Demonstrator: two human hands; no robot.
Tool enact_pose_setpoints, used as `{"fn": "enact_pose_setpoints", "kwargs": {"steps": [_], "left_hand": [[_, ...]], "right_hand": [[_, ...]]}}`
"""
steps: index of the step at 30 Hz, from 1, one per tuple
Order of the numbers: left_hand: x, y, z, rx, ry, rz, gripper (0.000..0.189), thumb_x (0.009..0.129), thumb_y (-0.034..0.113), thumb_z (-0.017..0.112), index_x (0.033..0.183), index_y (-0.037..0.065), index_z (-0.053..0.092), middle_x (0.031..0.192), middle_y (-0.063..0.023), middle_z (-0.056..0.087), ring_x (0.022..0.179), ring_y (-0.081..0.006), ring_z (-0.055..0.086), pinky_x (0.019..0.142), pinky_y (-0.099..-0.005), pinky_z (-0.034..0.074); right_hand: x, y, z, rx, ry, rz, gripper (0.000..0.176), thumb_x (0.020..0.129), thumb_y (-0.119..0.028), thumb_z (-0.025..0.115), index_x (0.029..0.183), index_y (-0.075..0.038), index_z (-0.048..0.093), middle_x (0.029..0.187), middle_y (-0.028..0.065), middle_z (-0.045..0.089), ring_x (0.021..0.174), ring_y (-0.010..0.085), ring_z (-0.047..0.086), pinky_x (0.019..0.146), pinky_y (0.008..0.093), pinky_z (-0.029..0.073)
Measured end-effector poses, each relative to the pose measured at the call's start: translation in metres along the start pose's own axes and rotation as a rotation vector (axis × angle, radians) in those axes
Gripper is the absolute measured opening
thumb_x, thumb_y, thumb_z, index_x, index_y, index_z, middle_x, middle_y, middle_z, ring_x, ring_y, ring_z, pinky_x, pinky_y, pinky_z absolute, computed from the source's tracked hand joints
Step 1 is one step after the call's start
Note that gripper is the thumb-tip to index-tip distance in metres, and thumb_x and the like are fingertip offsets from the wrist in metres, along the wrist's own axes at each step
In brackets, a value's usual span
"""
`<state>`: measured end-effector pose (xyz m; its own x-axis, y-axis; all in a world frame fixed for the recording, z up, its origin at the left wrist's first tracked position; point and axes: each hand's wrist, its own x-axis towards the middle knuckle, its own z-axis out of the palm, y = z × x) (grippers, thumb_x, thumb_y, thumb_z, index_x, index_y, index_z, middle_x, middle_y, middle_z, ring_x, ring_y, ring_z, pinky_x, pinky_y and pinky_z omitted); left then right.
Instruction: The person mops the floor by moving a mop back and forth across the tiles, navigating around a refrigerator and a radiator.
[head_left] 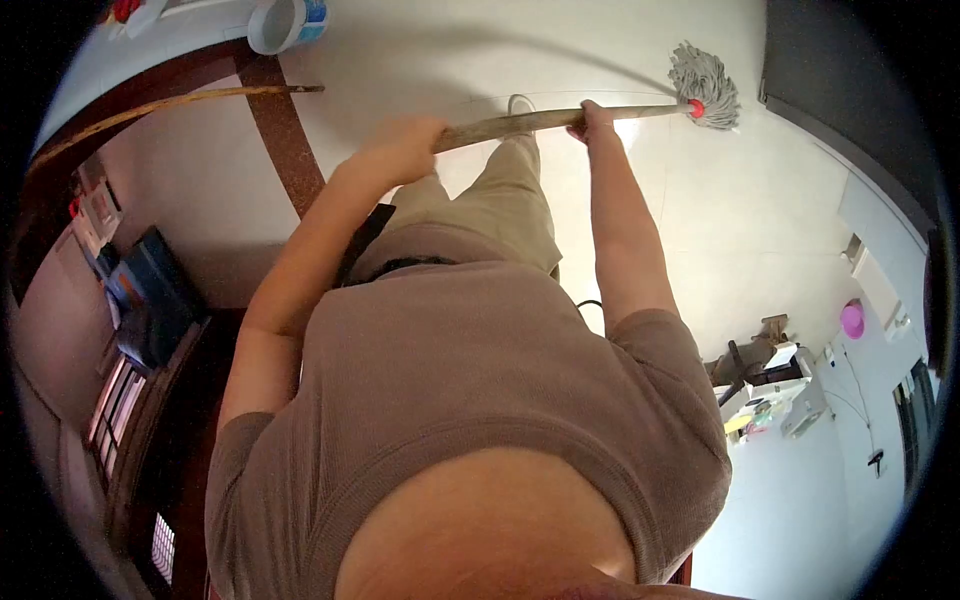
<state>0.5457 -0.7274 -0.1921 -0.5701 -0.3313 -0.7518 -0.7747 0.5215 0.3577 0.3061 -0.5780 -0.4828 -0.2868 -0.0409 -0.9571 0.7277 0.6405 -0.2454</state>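
A mop with a wooden handle (510, 126) stretches across in front of me, above my legs. Its grey string head (705, 85), with a red collar, rests against the pale floor at the upper right. My left hand (400, 148), a little blurred, is closed around the handle's left end. Farther along toward the mop head, my right hand (594, 120) wraps the same handle. My shoe (520, 108) shows just beyond the handle.
A white bucket (287, 26) with a blue label stands at the upper left. Below it lies a long thin wooden pole (200, 93). A brown floor strip (280, 140) crosses the tiles. At right are a cluttered desk (765, 395) and a dark panel (850, 70).
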Motion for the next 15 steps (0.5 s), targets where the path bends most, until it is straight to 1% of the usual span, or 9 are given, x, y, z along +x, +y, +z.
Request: {"fn": "enact_pose_setpoints", "kwargs": {"steps": [2, 3, 6, 8, 9, 11, 13, 14, 15], "left_hand": [[-0.029, -0.022, -0.015, 0.119, 0.007, -0.043, 0.037, 0.07, 0.01, 0.055, 0.106, 0.01, 0.054, 0.093, -0.0156, 0.059, 0.086, -0.0332, 0.057, 0.075, -0.0423, 0.043], [-0.041, -0.043, -0.014, 0.113, 0.013, -0.04, 0.037, 0.07, 0.01, 0.055, 0.106, 0.01, 0.054, 0.093, -0.0156, 0.059, 0.086, -0.0332, 0.057, 0.075, -0.0423, 0.043], [-0.087, -0.109, -0.007, 0.167, 0.083, -0.116, 0.037, 0.07, 0.009, 0.055, 0.107, 0.013, 0.055, 0.091, -0.0137, 0.06, 0.086, -0.0309, 0.058, 0.074, -0.0419, 0.044], [-0.124, -0.143, -0.012, 0.217, 0.131, -0.173, 0.037, 0.071, 0.007, 0.054, 0.107, 0.014, 0.055, 0.088, -0.012, 0.061, 0.084, -0.0289, 0.058, 0.073, -0.0406, 0.045], [-0.145, -0.161, -0.011, 0.211, 0.14, -0.172, 0.037, 0.071, 0.007, 0.054, 0.107, 0.014, 0.055, 0.088, -0.012, 0.061, 0.084, -0.0289, 0.058, 0.073, -0.0406, 0.045], [-0.183, -0.19, -0.01, 0.207, 0.153, -0.309, 0.037, 0.07, 0.004, 0.054, 0.106, 0.014, 0.056, 0.087, -0.0117, 0.062, 0.082, -0.029, 0.059, 0.073, -0.04, 0.045], [-0.227, -0.221, -0.007, 0.172, 0.144, -0.428, 0.036, 0.07, 0.005, 0.056, 0.106, 0.012, 0.056, 0.088, -0.0123, 0.062, 0.08, -0.0292, 0.059, 0.072, -0.0391, 0.045], [-0.256, -0.249, 0.004, 0.144, 0.173, -0.471, 0.037, 0.07, 0.005, 0.057, 0.106, 0.011, 0.056, 0.088, -0.0123, 0.062, 0.081, -0.0294, 0.059, 0.072, -0.0384, 0.045], [-0.282, -0.268, 0.015, 0.115, 0.203, -0.512, 0.037, 0.069, 0.005, 0.059, 0.106, 0.01, 0.056, 0.089, -0.0124, 0.062, 0.081, -0.0295, 0.059, 0.072, -0.0377, 0.046]], "right_hand": [[-0.009, 0.018, 0.035, 0.058, -0.054, -0.028, 0.026, 0.074, -0.016, 0.055, 0.09, 0.003, 0.049, 0.076, 0.0162, 0.055, 0.056, 0.0255, 0.057, 0.043, 0.0399, 0.051], [-0.006, 0.027, 0.058, 0.001, -0.025, -0.028, 0.024, 0.074, -0.015, 0.054, 0.087, 0.004, 0.05, 0.072, 0.016, 0.055, 0.052, 0.0252, 0.056, 0.042, 0.0391, 0.05], [-0.038, 0.056, 0.123, -0.029, -0.183, -0.052, 0.018, 0.076, -0.014, 0.05, 0.087, 0.001, 0.049, 0.073, 0.0153, 0.053, 0.053, 0.0239, 0.055, 0.04, 0.0379, 0.048], [-0.079, 0.075, 0.17, -0.038, -0.223, -0.029, 0.019, 0.08, -0.022, 0.053, 0.084, -0.004, 0.046, 0.071, 0.011, 0.049, 0.059, 0.0231, 0.052, 0.05, 0.0377, 0.053], [-0.086, 0.088, 0.197, -0.052, -0.184, 0.053, 0.019, 0.081, -0.022, 0.052, 0.084, -0.004, 0.047, 0.071, 0.0103, 0.05, 0.06, 0.0233, 0.054, 0.051, 0.038, 0.054], [-0.103, 0.111, 0.241, -0.167, -0.305, 0.106, 0.02, 0.081, -0.024, 0.051, 0.086, -0.005, 0.048, 0.072, 0.0099, 0.051, 0.061, 0.0229, 0.055, 0.053, 0.0386, 0.055], [-0.135, 0.143, 0.285, -0.221, -0.391, 0.086, 0.022, 0.082, -0.026, 0.051, 0.088, -0.005, 0.049, 0.073, 0.01, 0.054, 0.059, 0.0219, 0.057, 0.053, 0.0356, 0.055], [-0.132, 0.169, 0.319, -0.29, -0.435, 0.144, 0.022, 0.082, -0.026, 0.052, 0.085, -0.005, 0.05, 0.072, 0.0099, 0.054, 0.059, 0.0211, 0.057, 0.052, 0.0347, 0.055], [-0.165, 0.18, 0.332, -0.303, -0.525, 0.13, 0.022, 0.081, -0.028, 0.053, 0.082, -0.006, 0.051, 0.069, 0.0088, 0.054, 0.058, 0.0206, 0.056, 0.053, 0.0352, 0.055]]}}
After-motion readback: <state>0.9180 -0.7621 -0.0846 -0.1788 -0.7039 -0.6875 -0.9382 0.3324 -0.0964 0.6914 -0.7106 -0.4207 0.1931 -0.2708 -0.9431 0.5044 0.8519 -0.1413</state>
